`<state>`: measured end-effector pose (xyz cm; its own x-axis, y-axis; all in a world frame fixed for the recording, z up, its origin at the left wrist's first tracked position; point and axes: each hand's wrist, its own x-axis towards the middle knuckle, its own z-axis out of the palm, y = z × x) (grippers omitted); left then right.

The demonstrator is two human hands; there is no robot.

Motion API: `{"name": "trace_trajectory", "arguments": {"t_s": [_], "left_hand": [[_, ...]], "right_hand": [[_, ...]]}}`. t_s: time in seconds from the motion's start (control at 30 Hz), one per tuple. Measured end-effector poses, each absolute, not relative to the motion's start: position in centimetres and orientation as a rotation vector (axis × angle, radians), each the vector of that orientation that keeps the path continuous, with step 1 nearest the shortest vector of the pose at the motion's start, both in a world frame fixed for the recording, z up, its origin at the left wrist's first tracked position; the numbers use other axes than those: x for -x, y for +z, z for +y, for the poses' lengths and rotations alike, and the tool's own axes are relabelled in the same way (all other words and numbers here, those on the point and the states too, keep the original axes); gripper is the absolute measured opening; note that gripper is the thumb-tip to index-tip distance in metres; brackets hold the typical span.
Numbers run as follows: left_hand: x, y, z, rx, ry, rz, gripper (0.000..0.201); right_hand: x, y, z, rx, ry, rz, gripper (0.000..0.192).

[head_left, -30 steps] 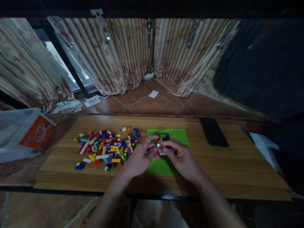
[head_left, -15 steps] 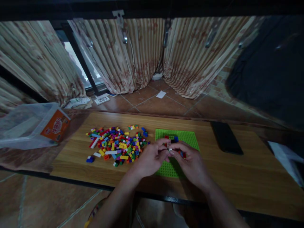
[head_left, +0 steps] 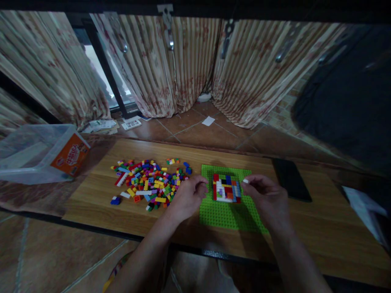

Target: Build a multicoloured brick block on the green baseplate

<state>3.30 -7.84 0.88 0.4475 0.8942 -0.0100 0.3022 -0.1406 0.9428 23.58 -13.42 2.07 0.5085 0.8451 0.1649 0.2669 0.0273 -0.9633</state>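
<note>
Striped curtains [head_left: 171, 69] hang behind a wooden worktop [head_left: 311, 228] on a tiled floor. On it lies a green baseplate [head_left: 227, 213] carrying a small patchwork brick panel [head_left: 226, 188]. At the plate's left edge rests the left hand [head_left: 186, 197], fingers curled, seemingly holding nothing. Right of the panel, the right hand [head_left: 269, 199] pinches a small white brick [head_left: 245, 180]. Loose bricks [head_left: 149, 183] lie scattered to the left, a black phone [head_left: 291, 180] to the right.

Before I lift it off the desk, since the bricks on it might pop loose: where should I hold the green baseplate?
Probably by its two short side edges, one hand from each side, kept level. The green baseplate lies flat on the wooden table, and the brick block sits toward its far half; the left hand and right hand already flank it.
</note>
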Motion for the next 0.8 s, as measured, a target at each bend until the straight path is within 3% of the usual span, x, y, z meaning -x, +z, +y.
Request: {"name": "trace_trajectory", "arguments": {"t_s": [0.23,0.8], "left_hand": [[-3.48,0.45,-7.94,-1.775,0.641,1.007,0.022],[-3.67,0.72,-7.8,-1.776,0.604,1.024,0.022]], "right_hand": [[-22.89,2.19,-13.5,1.524,0.73,-1.051,0.019],[-23.51,1.51,-14.09,1.629,0.666,-1.265,0.03]]}}
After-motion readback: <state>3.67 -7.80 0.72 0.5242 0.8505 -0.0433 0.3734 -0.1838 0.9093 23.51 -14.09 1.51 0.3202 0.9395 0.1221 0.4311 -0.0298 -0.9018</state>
